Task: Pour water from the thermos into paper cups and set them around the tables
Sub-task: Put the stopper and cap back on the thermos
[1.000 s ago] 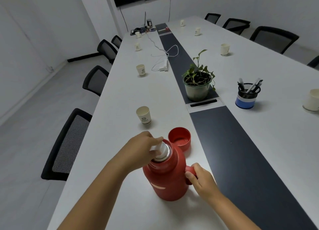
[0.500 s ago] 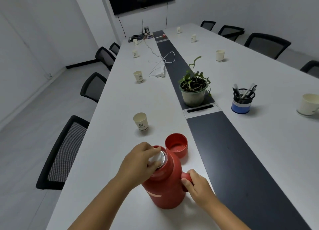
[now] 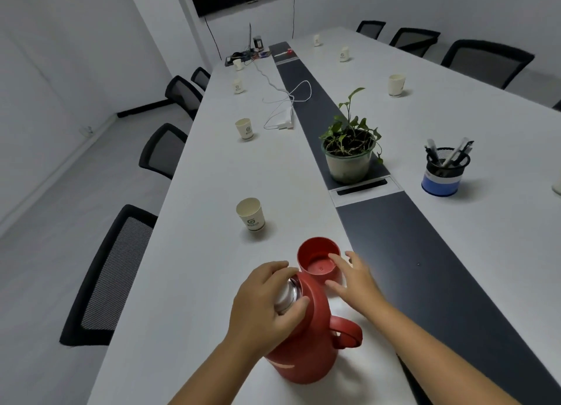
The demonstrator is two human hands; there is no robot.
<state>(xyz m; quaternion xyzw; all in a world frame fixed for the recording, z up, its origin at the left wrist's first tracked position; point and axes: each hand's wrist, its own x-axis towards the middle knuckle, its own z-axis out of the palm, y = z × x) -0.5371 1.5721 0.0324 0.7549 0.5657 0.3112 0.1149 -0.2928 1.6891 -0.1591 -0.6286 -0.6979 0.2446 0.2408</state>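
A red thermos (image 3: 306, 353) stands on the white table (image 3: 206, 262) near its front end, its handle (image 3: 349, 335) pointing right. My left hand (image 3: 267, 307) grips the silver-white stopper (image 3: 287, 295) in the thermos mouth. The red lid cup (image 3: 317, 263) sits mouth-up just behind the thermos. My right hand (image 3: 355, 280) is beside it with fingers spread, fingertips at its rim and thumb at its near side. A paper cup (image 3: 250, 215) stands upright behind the lid. More paper cups (image 3: 244, 128) line both table sides.
A potted plant (image 3: 347, 158) sits on the dark centre strip (image 3: 425, 253). A mesh pen holder (image 3: 444, 174) stands to the right, and a white charger with cable (image 3: 285, 120) lies farther back. Black chairs (image 3: 112, 274) line the left edge and far right.
My right hand has let go of the thermos handle and moved forward to the red lid cup. My left hand stays on the stopper. The camera has tilted down a little.
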